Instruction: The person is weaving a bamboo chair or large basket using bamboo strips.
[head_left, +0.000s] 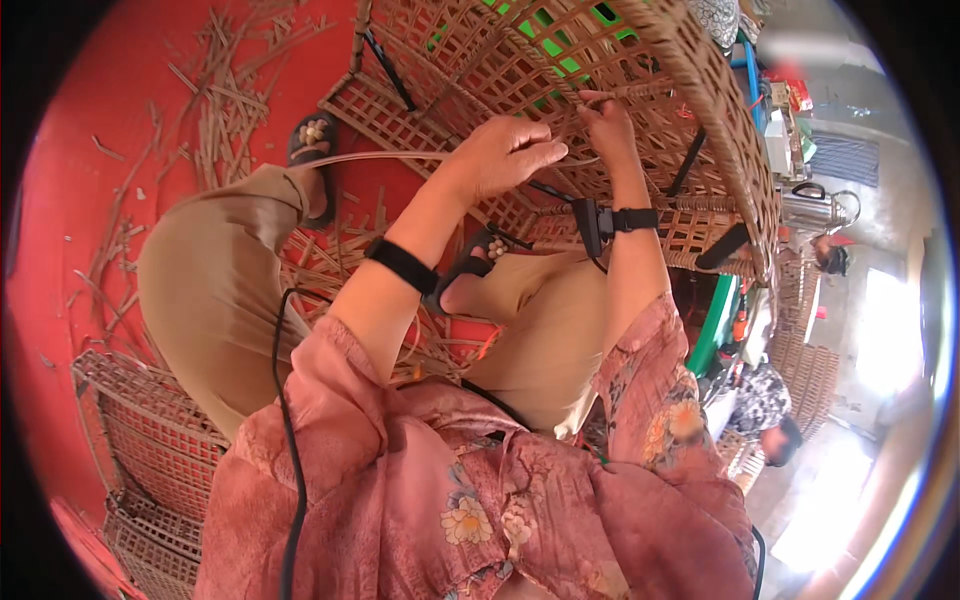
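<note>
Brown wickerwork (704,95) before right hand (609,130), fingers bent; left hand (503,155) arched over pale strip (390,155); grips unclear.

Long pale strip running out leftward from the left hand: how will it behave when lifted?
The strip is probably springy rather than limp, since it bows in a smooth, shallow arc beyond the left hand. Likely light, being thin for its length. That length may also make it whip about when pulled.

The left hand (505,155) hides part of the pale strip (400,154), and the fingertips of the right hand (612,128) blur into the big basket (697,85), cut off above.
</note>
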